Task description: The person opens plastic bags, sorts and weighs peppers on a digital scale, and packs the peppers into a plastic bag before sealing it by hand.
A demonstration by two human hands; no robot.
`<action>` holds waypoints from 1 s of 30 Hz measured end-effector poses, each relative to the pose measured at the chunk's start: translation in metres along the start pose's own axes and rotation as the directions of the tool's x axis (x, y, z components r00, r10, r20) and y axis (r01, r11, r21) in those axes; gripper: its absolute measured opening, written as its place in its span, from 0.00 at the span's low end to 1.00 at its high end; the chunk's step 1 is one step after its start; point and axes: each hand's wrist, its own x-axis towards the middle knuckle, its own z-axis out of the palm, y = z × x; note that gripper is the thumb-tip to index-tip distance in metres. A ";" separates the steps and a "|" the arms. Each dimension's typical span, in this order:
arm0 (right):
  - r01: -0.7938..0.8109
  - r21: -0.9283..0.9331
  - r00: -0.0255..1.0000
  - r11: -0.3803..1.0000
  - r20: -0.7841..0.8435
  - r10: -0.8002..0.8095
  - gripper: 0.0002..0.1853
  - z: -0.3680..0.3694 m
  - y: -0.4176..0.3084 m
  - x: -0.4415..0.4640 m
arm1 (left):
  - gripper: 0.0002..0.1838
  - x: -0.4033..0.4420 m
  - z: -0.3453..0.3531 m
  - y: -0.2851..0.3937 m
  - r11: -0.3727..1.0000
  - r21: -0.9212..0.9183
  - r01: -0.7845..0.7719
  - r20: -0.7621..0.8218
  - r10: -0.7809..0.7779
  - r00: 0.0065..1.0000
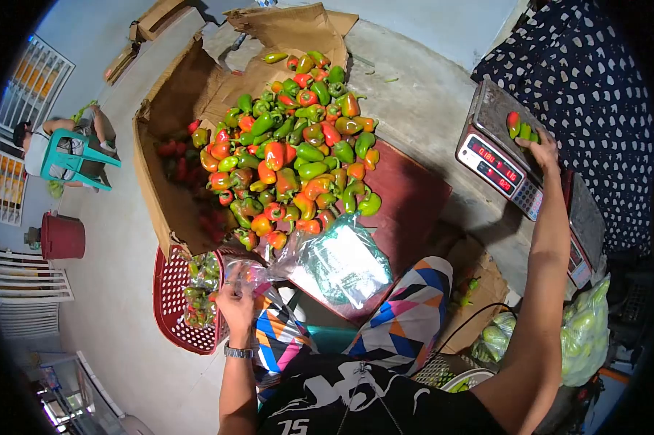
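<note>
My left hand (236,306) is closed on a clear plastic bag (248,274), just above the red basket's rim. On the upper right, my right hand (541,151) has its fingers around a few small red and green peppers (519,129) on the plate of a digital scale (502,165), whose red digits are lit. A big heap of red, orange and green peppers (290,152) spills from a cardboard box (153,152) onto a dark red board (406,188). A stack of clear plastic bags (345,264) lies on the board's near end, in front of my knees.
Bagged peppers (202,290) sit in the red basket (171,304) at my left. A second scale (584,225) and bags of green produce (584,333) are at my right. Another person sits on a green chair (80,156), far left, near a red bucket (62,235).
</note>
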 end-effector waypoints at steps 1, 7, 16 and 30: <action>-0.027 -0.022 1.000 0.999 -0.007 0.027 0.58 -0.010 -0.018 -0.020 | 0.08 0.001 0.001 -0.003 1.000 -0.015 -0.011 -0.009 0.011 1.000; 0.031 -0.084 0.999 0.996 0.020 -0.030 0.57 -0.013 -0.038 -0.027 | 0.27 0.000 -0.005 -0.026 0.995 0.034 0.090 0.101 -0.093 0.991; 0.145 -0.112 0.981 0.983 -0.111 -0.158 0.45 0.001 -0.024 -0.040 | 0.26 0.001 -0.003 -0.018 1.000 0.013 0.029 0.097 -0.030 0.995; 0.234 0.108 0.927 0.966 -0.325 -0.188 0.38 0.015 0.008 -0.042 | 0.30 -0.006 -0.005 -0.026 0.970 -0.218 0.108 0.081 -0.093 0.992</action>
